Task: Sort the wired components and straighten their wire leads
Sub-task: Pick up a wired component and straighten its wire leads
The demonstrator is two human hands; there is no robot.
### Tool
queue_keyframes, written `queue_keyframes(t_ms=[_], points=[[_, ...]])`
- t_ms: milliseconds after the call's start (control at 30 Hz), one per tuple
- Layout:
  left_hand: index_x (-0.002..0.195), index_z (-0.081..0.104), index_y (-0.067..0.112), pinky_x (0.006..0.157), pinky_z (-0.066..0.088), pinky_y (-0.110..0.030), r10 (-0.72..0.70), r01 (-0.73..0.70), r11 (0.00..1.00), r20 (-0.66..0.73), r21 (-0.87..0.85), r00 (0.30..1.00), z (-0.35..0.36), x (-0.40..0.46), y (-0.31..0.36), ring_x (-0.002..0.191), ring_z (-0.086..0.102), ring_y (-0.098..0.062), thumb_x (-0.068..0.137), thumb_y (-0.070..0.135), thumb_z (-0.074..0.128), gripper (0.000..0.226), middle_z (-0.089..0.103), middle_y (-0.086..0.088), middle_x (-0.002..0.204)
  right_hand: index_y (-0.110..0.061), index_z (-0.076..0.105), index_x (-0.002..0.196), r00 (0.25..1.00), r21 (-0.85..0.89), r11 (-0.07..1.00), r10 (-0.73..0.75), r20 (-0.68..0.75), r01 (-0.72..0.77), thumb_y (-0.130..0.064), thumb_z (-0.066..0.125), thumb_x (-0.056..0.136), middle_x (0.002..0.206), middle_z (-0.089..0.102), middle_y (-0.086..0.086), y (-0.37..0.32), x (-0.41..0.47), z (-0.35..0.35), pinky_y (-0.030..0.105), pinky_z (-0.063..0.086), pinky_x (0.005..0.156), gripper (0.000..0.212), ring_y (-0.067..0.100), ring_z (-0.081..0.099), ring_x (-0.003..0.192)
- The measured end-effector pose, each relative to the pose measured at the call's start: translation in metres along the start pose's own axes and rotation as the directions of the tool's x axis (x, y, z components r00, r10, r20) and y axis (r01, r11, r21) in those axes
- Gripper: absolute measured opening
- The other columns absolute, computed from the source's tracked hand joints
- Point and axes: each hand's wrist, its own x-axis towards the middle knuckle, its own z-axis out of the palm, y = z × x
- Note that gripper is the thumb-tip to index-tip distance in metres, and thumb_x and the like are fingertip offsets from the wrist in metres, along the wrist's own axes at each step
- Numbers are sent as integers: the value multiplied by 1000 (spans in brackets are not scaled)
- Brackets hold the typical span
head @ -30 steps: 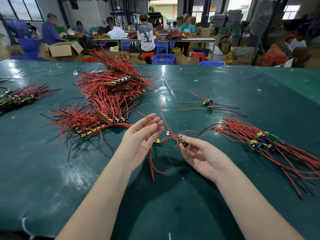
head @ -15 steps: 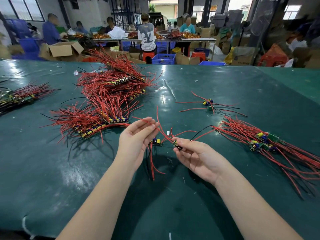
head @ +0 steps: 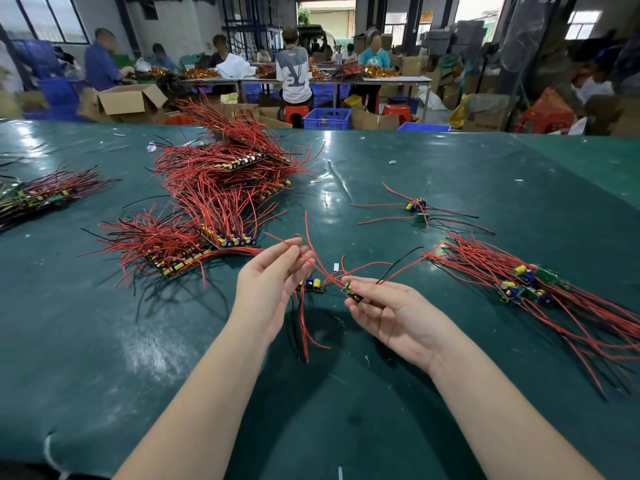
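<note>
Two bare hands work above the middle of the green table (head: 104, 358), and I watch them from the head view. My right hand (head: 391, 317) has its grip closed on a small circuit board (head: 353, 292), pinched at the fingertips and lifted off the table. Red wire leads (head: 377, 268) and one black lead (head: 401, 263) rise from that board toward the far right. My left hand (head: 273, 289) stands palm inward with its fingers nearly straight, and its fingertips pinch one red lead (head: 306, 237) that runs up and away from the board; so its grip is on that wire.

Between the two hands a second board (head: 311, 284) lies on the table, its red leads trailing toward me.

On the right, a sorted bundle (head: 526, 282) of boards lies with long red leads fanned toward the near right. Farther off, right of centre, two loose boards (head: 417, 209) rest just beside each other with leads spread out sideways. On the left, a large heap of wired boards (head: 221, 202) spreads from the middle of the table to its far edge, red leads sticking out every way. Another smaller bundle (head: 38, 197) lies at the far left edge.

Beyond the table, people (head: 294, 71) sit at other tables among cardboard boxes (head: 121, 102) and blue crates (head: 327, 118).
</note>
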Motion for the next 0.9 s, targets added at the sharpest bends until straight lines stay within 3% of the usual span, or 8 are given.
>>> queue_keyframes(t_ms=[167, 267, 333, 400, 500, 600, 733, 900], points=[[100, 66, 6, 67, 58, -24, -165, 165, 986, 56, 6, 985, 1, 2, 1, 81, 72, -16, 93, 14, 59, 13, 73, -7, 91, -5, 78, 83, 999, -51, 998, -37, -21, 36, -11, 76, 62, 67, 56, 11, 0, 0, -1, 21, 56, 60, 22, 15, 67, 61], [105, 67, 8, 74, 58, -25, -285, 253, 949, 168, 190, 944, 3, -1, -3, 83, 70, -16, 83, 22, 67, 26, 72, -8, 101, -9, 75, 90, 994, -115, 989, -101, -31, 97, -14, 76, 63, 62, 66, 0, 0, -2, 0, 21, 55, 60, 27, 16, 69, 62], [107, 68, 7, 81, 56, -24, -315, 230, 926, 276, 301, 908, 2, -5, -6, 86, 69, -16, 74, 21, 70, 36, 72, -9, 102, -10, 70, 96, 987, -172, 974, -157, -35, 149, -15, 75, 65, 61, 67, -3, 0, -2, 1, 20, 54, 59, 32, 15, 68, 60], [102, 70, 6, 84, 56, -27, -310, 176, 913, 346, 369, 885, 2, -9, -7, 88, 68, -19, 72, 17, 70, 32, 72, -10, 97, -10, 66, 96, 975, -223, 953, -218, -40, 204, -9, 73, 75, 70, 71, 2, 1, -1, 0, 21, 54, 59, 22, 15, 69, 62], [88, 72, 4, 84, 57, -29, -231, 99, 912, 301, 397, 925, 3, -10, -9, 83, 69, -22, 80, 4, 68, 9, 73, -14, 90, -8, 68, 92, 954, -297, 917, -296, -54, 267, -7, 64, 89, 85, 73, 8, 4, 0, 2, 23, 55, 63, 5, 19, 71, 71], [82, 70, 2, 74, 57, -21, -158, 75, 938, 224, 339, 962, 3, -7, -10, 74, 70, -17, 82, -6, 65, 10, 73, -11, 80, -7, 72, 93, 918, -397, 856, -390, -76, 331, -12, 58, 94, 96, 73, 12, 4, 1, 0, 27, 57, 71, 14, 21, 71, 89], [94, 71, 3, 82, 58, -26, -153, 52, 931, 257, 360, 954, 3, -7, -13, 79, 69, -19, 81, -4, 68, 15, 73, -13, 89, -7, 73, 91, 895, -378, 837, -444, -47, 395, -7, 57, 95, 90, 74, 10, 3, 1, 0, 25, 57, 74, 17, 17, 71, 86], [97, 75, 9, 82, 56, -26, -137, -62, 868, 358, 492, 924, 3, -10, -17, 88, 71, -22, 81, 0, 72, 19, 75, -13, 94, -15, 75, 89, 868, -524, 746, -495, -22, 412, -8, 62, 91, 83, 76, 0, 5, 2, -1, 27, 59, 71, 15, 16, 72, 77]])
